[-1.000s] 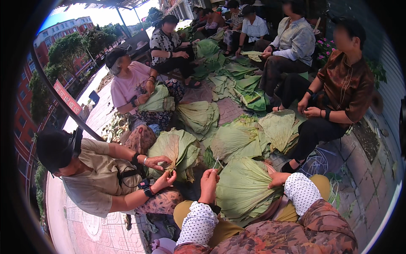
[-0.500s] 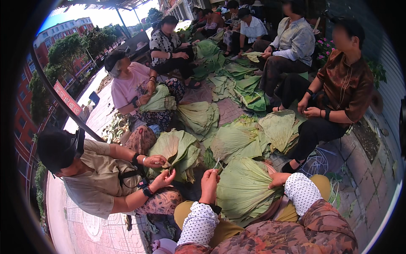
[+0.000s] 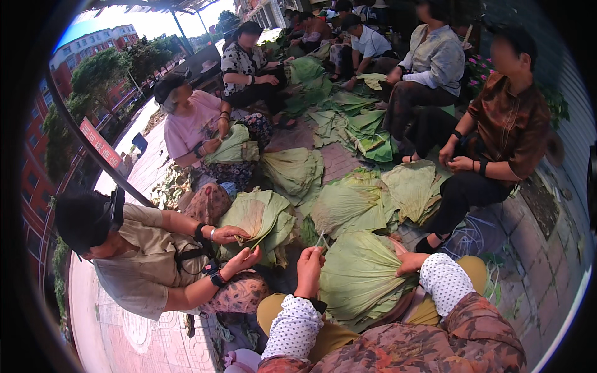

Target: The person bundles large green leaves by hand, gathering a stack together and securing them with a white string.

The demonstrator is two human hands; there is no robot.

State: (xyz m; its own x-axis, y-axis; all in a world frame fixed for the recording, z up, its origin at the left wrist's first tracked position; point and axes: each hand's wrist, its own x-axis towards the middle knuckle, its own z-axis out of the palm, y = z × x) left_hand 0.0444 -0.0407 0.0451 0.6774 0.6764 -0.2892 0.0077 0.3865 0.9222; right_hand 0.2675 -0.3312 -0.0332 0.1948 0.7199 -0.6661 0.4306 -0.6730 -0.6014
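Note:
A fan-shaped bundle of large, pale green, wrinkled leaves [image 3: 357,280] lies across my lap. Its gathered end is gripped by my right hand [image 3: 410,263], the fingers closed over the leaf bases. On the bundle's left side my left hand [image 3: 308,271] is raised with its fingers pinched together. A thin pale strip [image 3: 320,239] sticks up from that pinch; its exact kind is too small to tell.
Another leaf bundle [image 3: 351,205] lies just beyond mine. A co-worker [image 3: 143,248] on the left handles a leaf bundle [image 3: 261,217]. White strips [image 3: 467,239] lie on the paving at right, near a seated person in brown [image 3: 510,118]. Green leaves [image 3: 367,133] are spread farther back.
Both my hands stay almost where they were, still holding the strip and the bundle. The left co-worker's lower hand has shifted slightly along the leaf edge.

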